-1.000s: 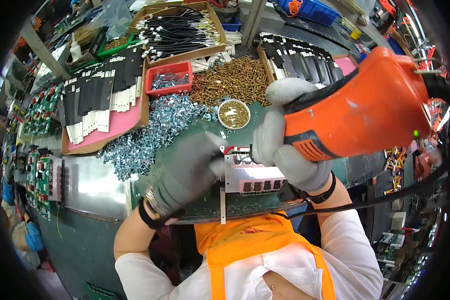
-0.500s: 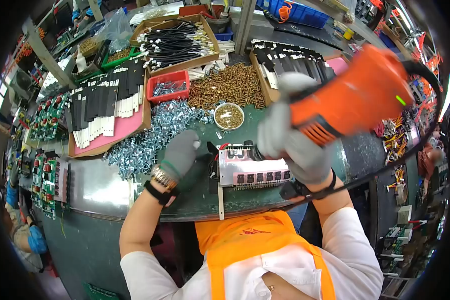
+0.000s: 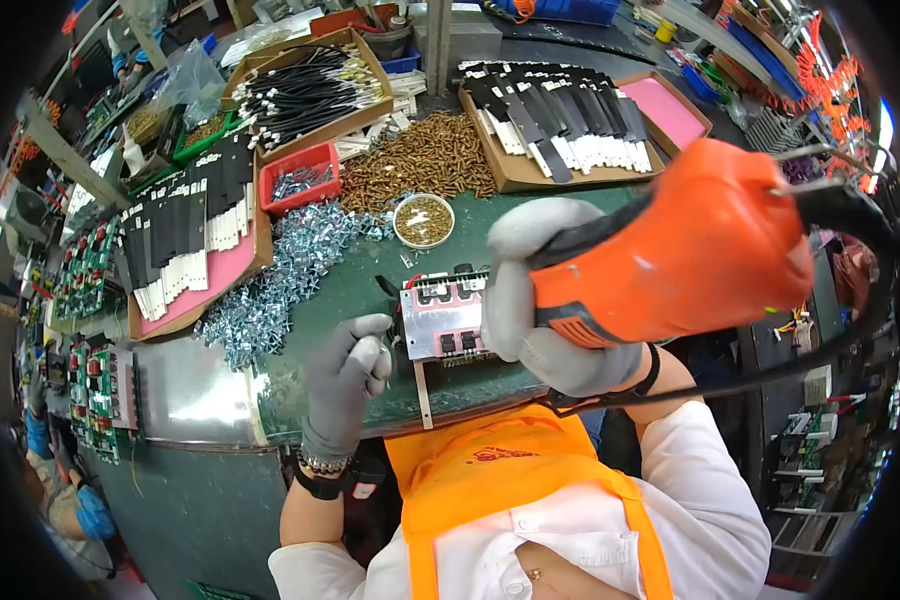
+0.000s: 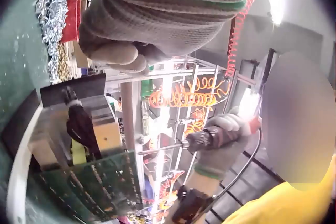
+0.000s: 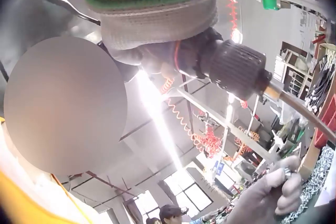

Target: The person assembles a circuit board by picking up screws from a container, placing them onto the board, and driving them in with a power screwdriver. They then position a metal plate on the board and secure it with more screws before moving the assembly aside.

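Observation:
An orange corded electric screwdriver (image 3: 670, 270) is gripped in my gloved right hand (image 3: 515, 305), held over the right part of a circuit board assembly (image 3: 435, 323). Its black chuck (image 5: 239, 69) and long bit (image 5: 302, 106) show in the right wrist view. The assembly has a silvery plate with black components on pink pads, partly covered by the right hand. Just left of it, my gloved left hand (image 3: 342, 375) is raised with curled fingers. A tiny silvery metal piece (image 5: 287, 172) shows between its thumb and finger. Under the assembly's left end lies a narrow metal strip (image 3: 423, 395).
Behind the assembly stand a white dish (image 3: 424, 221) of small screws, a heap of brass-coloured screws (image 3: 420, 160) and a pile of metal clips (image 3: 305, 260). Boxes of black-and-white strips (image 3: 560, 120) flank them. The screwdriver's black cable (image 3: 750, 375) loops at right.
My left hand has come back from beside the clip pile toward the table's front, its fingers now curled. The right hand still holds the screwdriver over the assembly. The head view has shifted.

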### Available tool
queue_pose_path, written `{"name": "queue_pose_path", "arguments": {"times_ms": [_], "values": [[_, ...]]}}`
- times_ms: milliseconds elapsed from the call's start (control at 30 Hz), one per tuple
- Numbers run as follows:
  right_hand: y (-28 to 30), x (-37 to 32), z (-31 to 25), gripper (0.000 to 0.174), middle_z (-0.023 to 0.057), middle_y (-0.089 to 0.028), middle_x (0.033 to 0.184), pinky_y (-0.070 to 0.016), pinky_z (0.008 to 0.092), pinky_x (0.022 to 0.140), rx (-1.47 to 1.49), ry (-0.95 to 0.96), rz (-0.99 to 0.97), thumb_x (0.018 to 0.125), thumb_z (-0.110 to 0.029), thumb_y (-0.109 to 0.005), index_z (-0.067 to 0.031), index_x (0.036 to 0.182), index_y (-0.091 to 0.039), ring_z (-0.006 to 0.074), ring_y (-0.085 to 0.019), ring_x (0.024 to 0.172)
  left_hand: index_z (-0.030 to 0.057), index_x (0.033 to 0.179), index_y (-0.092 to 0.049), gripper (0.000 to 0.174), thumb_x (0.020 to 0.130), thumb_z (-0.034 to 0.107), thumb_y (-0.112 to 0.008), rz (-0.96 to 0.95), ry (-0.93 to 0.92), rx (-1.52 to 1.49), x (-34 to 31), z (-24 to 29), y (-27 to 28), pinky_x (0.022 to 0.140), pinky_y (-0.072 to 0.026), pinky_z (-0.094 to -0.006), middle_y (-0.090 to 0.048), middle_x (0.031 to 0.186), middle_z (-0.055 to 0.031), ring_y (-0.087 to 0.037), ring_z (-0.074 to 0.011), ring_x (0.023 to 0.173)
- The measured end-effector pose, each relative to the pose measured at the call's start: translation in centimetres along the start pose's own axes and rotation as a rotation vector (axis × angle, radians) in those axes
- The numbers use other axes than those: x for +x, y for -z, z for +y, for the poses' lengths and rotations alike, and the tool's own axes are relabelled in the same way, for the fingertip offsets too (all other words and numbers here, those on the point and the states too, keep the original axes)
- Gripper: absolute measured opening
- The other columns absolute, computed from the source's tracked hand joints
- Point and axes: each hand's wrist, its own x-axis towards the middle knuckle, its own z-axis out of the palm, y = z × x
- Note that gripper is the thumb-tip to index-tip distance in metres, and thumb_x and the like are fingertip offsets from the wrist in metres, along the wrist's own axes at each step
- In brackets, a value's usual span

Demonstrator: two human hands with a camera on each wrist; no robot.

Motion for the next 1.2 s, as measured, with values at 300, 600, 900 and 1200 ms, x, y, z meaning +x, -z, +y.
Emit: {"name": "queue_pose_path", "arguments": {"times_ms": [300,600,900,1200], "values": [[3.1,0.2,1.7,0.063,0.0035,-0.058,0.068,-0.0439,0.0283,0.049,0.316,0.438,-0.307,0.081,-0.009,-0.074,-0.0041,0.131,-0.037,0.0144,-0.054,0.052,-0.0029,0.112,-0.058,0.030,0.095,0.020,-0.049,-0.188,0.082,-0.118,-0.5,0.3,-1.9,0.053,-0.0402,-0.0206,-0.061,0.078,-0.0061,-0.053,-0.0082,0.061],[4.7,0.3,-0.1,0.068,0.0073,-0.062,0.072,-0.0509,0.0319,0.048,0.367,0.548,-0.503,0.082,-0.008,-0.073,-0.0073,0.136,-0.033,0.0194,-0.059,0.053,-0.0043,0.116,-0.053,0.028,0.091,0.008,-0.050,-0.347,0.279,-0.277,0.2,0.1,-2.7,0.067,-0.0531,-0.0269,-0.064,0.092,-0.0131,-0.063,-0.0153,0.074],[2.5,0.8,-0.8,0.059,0.0074,-0.062,0.071,-0.0495,0.0321,0.047,0.545,0.500,-0.408,0.081,-0.007,-0.073,-0.0076,0.129,-0.038,0.0192,-0.057,0.051,-0.0021,0.108,-0.053,0.021,0.090,0.008,-0.052,-0.306,0.284,-0.322,0.5,-0.4,-3.0,0.064,-0.0525,-0.0270,-0.064,0.088,-0.0130,-0.063,-0.0147,0.070],[1.8,1.3,-0.3,0.064,0.0081,-0.060,0.071,-0.0463,0.0333,0.046,0.525,0.440,-0.433,0.081,-0.002,-0.071,-0.0035,0.133,-0.034,0.0192,-0.057,0.053,-0.0024,0.108,-0.053,0.021,0.089,0.006,-0.052,-0.249,0.167,-0.075,0.5,0.3,-4.0,0.060,-0.0519,-0.0254,-0.063,0.087,-0.0131,-0.062,-0.0137,0.068]]}}
